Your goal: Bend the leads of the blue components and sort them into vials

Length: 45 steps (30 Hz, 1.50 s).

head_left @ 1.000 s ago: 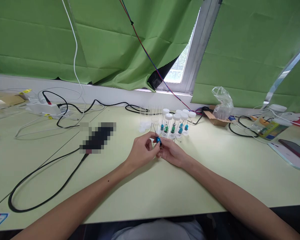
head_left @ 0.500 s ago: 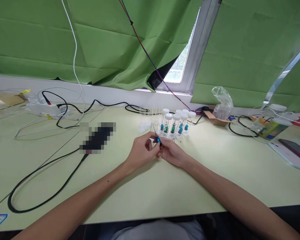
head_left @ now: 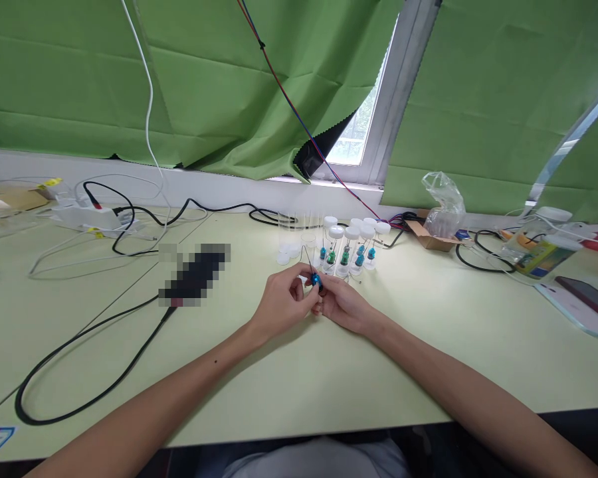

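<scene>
A small blue cylindrical part with thin dark wires (head_left: 315, 279) is pinched between my two hands; its exact kind is too small to tell. My left hand (head_left: 282, 297) is closed, thumb and fingertips on the part's near side. On the other side, my right hand (head_left: 347, 305) grips the same part with its fingers curled, some of them hidden. The wires stick up above the fingertips in a bent shape. Just behind the hands stand several clear tubes with white caps (head_left: 351, 232), holding similar blue and green parts (head_left: 345, 257).
Uncapped clear tubes (head_left: 285, 229) stand left of the capped ones, with loose white caps (head_left: 283, 257) beside them. A black cable (head_left: 74, 408) loops over the table at left, ending at a pixelated object. Right are a small cardboard box (head_left: 432, 239) and phones (head_left: 585, 300).
Almost nothing differs. Both hands stay in the same place around the small blue part, with only a very slight shift of the fingers.
</scene>
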Each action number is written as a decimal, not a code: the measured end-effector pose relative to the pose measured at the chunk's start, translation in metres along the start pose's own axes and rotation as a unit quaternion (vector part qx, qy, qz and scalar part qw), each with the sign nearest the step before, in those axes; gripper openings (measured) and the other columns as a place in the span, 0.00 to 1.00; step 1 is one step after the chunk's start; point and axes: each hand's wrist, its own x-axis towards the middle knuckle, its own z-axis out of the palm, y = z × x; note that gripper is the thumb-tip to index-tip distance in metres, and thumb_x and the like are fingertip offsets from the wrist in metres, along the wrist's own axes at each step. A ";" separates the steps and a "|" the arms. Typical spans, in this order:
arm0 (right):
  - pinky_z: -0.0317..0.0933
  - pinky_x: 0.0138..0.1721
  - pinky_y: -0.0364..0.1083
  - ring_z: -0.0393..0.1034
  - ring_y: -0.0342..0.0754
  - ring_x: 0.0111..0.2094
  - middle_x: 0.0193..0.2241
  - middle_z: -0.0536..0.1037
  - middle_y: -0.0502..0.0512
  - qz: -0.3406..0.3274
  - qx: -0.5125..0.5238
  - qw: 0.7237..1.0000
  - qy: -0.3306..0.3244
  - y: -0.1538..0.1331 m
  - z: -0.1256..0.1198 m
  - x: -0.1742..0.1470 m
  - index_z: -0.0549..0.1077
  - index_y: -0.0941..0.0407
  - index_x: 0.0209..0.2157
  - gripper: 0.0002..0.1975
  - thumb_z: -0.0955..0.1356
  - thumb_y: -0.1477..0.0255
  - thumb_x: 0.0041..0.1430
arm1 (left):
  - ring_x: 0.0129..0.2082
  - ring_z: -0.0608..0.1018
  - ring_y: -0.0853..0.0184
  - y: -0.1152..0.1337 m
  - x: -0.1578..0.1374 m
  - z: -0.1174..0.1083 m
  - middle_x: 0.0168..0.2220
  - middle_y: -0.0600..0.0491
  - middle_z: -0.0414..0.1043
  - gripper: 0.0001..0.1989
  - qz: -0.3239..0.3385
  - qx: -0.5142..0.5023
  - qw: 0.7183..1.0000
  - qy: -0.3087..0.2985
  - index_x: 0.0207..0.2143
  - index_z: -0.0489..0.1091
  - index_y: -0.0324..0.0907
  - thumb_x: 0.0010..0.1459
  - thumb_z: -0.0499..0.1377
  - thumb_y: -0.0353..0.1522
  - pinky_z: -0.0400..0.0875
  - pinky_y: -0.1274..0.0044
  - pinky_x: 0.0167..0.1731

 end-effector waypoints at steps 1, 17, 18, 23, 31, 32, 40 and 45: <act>0.61 0.28 0.45 0.65 0.43 0.23 0.23 0.72 0.50 -0.002 -0.001 1.000 0.001 0.000 0.000 0.000 0.74 0.58 0.33 0.14 0.71 0.59 0.60 | 0.18 0.67 0.74 0.000 0.000 0.000 0.18 0.61 0.65 0.08 0.000 -0.001 1.000 0.003 0.39 0.71 0.42 0.56 0.58 0.33 0.64 0.81 0.22; 0.61 0.28 0.44 0.64 0.43 0.23 0.23 0.73 0.50 -0.003 0.001 1.000 0.001 0.001 -0.002 0.000 0.74 0.57 0.34 0.13 0.72 0.61 0.59 | 0.18 0.67 0.74 -0.002 0.000 0.001 0.18 0.61 0.64 0.09 -0.005 -0.007 1.000 -0.001 0.40 0.71 0.42 0.56 0.58 0.33 0.63 0.80 0.22; 0.61 0.28 0.44 0.65 0.43 0.24 0.24 0.73 0.50 -0.003 -0.001 1.000 0.002 0.001 -0.002 0.000 0.74 0.57 0.34 0.13 0.71 0.60 0.59 | 0.18 0.67 0.74 -0.002 0.000 0.001 0.18 0.61 0.64 0.09 -0.004 -0.007 1.000 0.001 0.39 0.71 0.42 0.55 0.58 0.33 0.64 0.80 0.22; 0.61 0.30 0.44 0.67 0.43 0.26 0.28 0.74 0.51 -0.007 0.000 1.000 0.002 0.000 -0.002 0.000 0.74 0.57 0.36 0.12 0.71 0.62 0.60 | 0.18 0.66 0.75 0.000 0.001 0.000 0.20 0.60 0.67 0.08 -0.008 -0.011 1.000 0.012 0.38 0.71 0.42 0.55 0.58 0.33 0.64 0.81 0.22; 0.60 0.29 0.44 0.65 0.43 0.26 0.26 0.72 0.50 -0.011 -0.001 1.000 -0.005 -0.001 0.000 -0.001 0.74 0.57 0.34 0.11 0.72 0.63 0.59 | 0.18 0.66 0.74 -0.001 0.000 0.000 0.19 0.61 0.65 0.08 -0.011 -0.009 1.000 0.004 0.39 0.71 0.42 0.56 0.58 0.33 0.64 0.80 0.22; 0.60 0.29 0.44 0.65 0.42 0.25 0.26 0.72 0.50 -0.012 0.001 1.000 -0.004 -0.001 0.000 -0.001 0.74 0.57 0.34 0.11 0.72 0.63 0.59 | 0.18 0.66 0.74 -0.001 -0.001 0.000 0.19 0.61 0.64 0.08 -0.011 -0.009 1.000 0.001 0.39 0.71 0.42 0.56 0.59 0.33 0.63 0.80 0.22; 0.61 0.28 0.44 0.66 0.43 0.25 0.26 0.74 0.51 -0.002 0.005 1.000 0.003 0.001 -0.002 0.000 0.75 0.58 0.36 0.14 0.70 0.61 0.61 | 0.18 0.66 0.74 -0.002 0.000 0.000 0.19 0.61 0.65 0.09 -0.009 -0.005 1.000 0.004 0.39 0.71 0.42 0.56 0.58 0.32 0.64 0.81 0.23; 0.62 0.30 0.44 0.68 0.43 0.26 0.28 0.74 0.51 -0.008 0.005 1.000 -0.003 0.000 -0.004 0.000 0.75 0.57 0.39 0.13 0.72 0.62 0.59 | 0.18 0.66 0.76 -0.002 0.001 0.001 0.24 0.60 0.69 0.09 -0.012 -0.007 1.000 0.020 0.39 0.71 0.42 0.55 0.58 0.32 0.64 0.81 0.23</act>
